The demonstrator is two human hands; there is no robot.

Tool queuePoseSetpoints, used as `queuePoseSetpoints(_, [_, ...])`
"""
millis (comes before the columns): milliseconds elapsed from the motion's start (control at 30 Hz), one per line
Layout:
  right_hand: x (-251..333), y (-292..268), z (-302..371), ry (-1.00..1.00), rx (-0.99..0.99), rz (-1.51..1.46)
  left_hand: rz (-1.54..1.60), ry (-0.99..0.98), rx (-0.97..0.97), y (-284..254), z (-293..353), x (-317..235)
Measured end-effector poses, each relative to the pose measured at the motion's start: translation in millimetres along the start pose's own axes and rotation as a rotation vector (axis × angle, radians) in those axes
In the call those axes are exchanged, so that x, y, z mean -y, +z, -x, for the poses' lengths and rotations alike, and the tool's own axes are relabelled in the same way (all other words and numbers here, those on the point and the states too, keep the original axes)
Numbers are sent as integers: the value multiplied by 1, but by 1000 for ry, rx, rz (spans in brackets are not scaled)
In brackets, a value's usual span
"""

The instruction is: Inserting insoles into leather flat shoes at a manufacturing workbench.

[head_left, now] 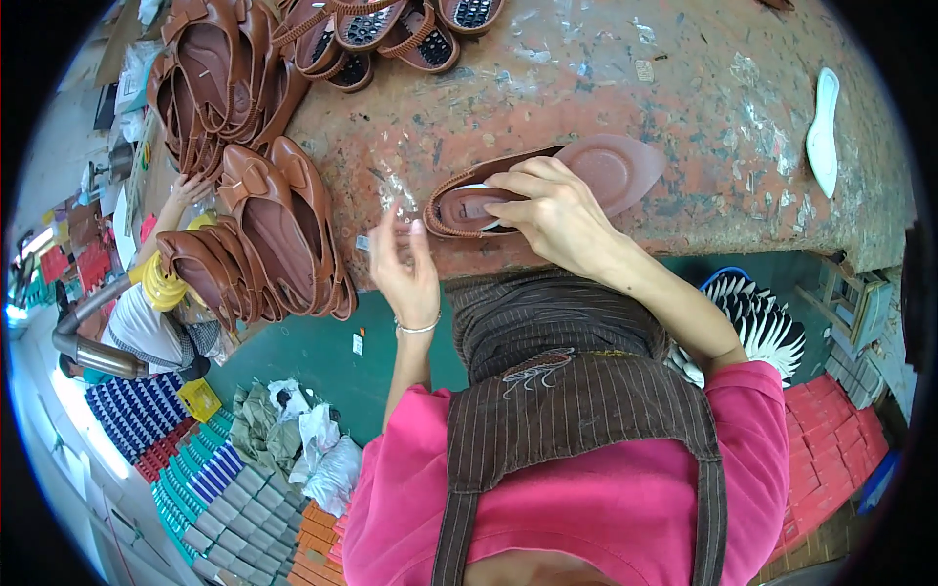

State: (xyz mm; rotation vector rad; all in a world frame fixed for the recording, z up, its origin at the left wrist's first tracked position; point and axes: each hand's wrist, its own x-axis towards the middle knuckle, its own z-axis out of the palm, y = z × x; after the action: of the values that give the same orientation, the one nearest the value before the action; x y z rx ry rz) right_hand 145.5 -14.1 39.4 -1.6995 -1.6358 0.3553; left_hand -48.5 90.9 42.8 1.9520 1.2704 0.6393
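Observation:
A brown slip-on shoe with a gathered elastic heel lies on the worktable before me, heel to the left. Inside its heel sits a brown insole with white edges showing. My right hand reaches over the shoe, its thumb and fingers closed on the insole. A smooth pointed brown sole-shaped part extends beyond that hand; how it joins the shoe is hidden. Left of the heel, my left hand is raised off the shoe, fingers bent around a small, clear piece too indistinct to name.
Brown bow-topped shoes are stacked at the table's left, with sandals at the far edge. A white insole-shaped piece lies at right. Another person's hand touches the left stack. Black-and-white pieces sit below the table's edge.

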Motion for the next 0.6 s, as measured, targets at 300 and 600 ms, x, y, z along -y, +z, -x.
queuePoseSetpoints(300, [0, 27, -11, 103, 36, -182, 444, -173, 68, 27, -4, 27])
queuePoseSetpoints(600, [9, 28, -21, 82, 66, -68, 232, -52, -56, 27, -17, 20])
